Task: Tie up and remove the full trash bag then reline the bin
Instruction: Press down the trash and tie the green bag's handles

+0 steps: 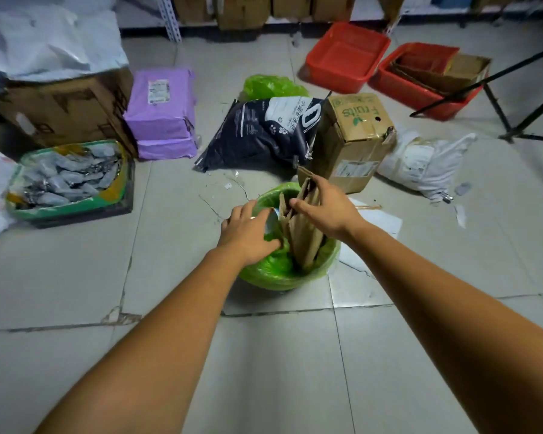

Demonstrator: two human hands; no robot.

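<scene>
A small round bin lined with a green trash bag (282,270) stands on the tiled floor in the middle of the head view. Folded brown cardboard pieces (304,233) stick upright out of it, with a white item beside them. My left hand (248,233) reaches into the left side of the bin, fingers curled down onto the bag and the rubbish; whether it grips anything is hidden. My right hand (326,205) holds the top of the cardboard, fingers wrapped over its upper edge.
Behind the bin lie a black printed sack (264,133), a "Fruits" cardboard box (355,139), a loose green bag (270,86) and a white parcel (427,164). Purple parcels (162,114), a green-lined crate (69,183), two red tubs (345,57) and a black tripod leg (499,108) surround them.
</scene>
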